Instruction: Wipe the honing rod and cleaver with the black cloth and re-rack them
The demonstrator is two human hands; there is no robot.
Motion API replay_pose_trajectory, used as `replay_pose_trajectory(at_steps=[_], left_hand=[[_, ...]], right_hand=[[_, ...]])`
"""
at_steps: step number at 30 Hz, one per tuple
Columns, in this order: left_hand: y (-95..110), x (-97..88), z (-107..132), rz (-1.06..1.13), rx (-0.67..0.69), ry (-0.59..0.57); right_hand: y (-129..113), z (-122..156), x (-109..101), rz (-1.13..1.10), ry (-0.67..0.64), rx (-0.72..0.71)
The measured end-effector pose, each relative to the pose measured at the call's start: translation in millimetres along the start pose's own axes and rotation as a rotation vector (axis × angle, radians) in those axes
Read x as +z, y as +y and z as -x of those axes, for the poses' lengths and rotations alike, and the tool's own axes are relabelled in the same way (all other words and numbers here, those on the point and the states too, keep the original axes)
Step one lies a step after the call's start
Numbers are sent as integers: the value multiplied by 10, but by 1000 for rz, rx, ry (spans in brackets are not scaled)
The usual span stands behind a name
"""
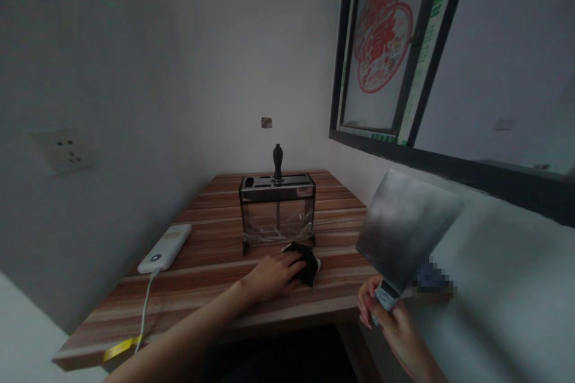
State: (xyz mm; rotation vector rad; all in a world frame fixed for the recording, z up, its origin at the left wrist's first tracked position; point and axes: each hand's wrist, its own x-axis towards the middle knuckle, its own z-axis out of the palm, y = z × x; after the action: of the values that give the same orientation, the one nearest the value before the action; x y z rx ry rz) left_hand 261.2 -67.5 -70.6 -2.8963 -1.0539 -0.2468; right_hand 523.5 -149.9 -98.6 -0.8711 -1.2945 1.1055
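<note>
My right hand (386,317) is closed round the handle of a broad steel cleaver (406,227), whose blade points up and away over the table's right edge. My left hand (274,275) lies flat on the wooden table (211,251), fingers on a black cloth (308,263) just in front of a clear knife holder (277,212). A dark handle (278,161) sticks up from the holder's top slot.
A white power bank (165,247) lies at the table's left, its cable (144,311) running off the front edge. Walls close in at the left and back. A dark-framed window (390,60) with a red paper cutting is at the right.
</note>
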Motion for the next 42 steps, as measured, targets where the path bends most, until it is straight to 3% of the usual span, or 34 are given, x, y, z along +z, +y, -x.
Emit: replay_pose_trajectory(at_steps=[6, 13, 20, 24, 27, 31, 35, 38, 42], left_hand=[[42, -16, -76, -36, -16, 20], [21, -68, -78, 31, -147, 62], [-136, -165, 150, 318, -374, 198], [-211, -353, 376, 519, -455, 357], [-247, -436, 512, 566, -465, 344], [-268, -293, 594, 409, -468, 250], [-163, -95, 660, 61, -527, 353], [-8, 12, 734, 49, -506, 370], [150, 155, 837, 80, -436, 248]], right_hand=[[98, 80, 35, 108, 111, 17], [135, 127, 15, -8, 159, 17], [274, 203, -21, -85, 60, 78], [344, 237, 187, -197, -58, 117], [414, 279, 395, -288, -135, 150], [473, 358, 629, -375, -200, 189], [456, 416, 776, -389, -229, 217], [441, 431, 830, -366, -236, 247], [425, 421, 845, -298, -219, 247]])
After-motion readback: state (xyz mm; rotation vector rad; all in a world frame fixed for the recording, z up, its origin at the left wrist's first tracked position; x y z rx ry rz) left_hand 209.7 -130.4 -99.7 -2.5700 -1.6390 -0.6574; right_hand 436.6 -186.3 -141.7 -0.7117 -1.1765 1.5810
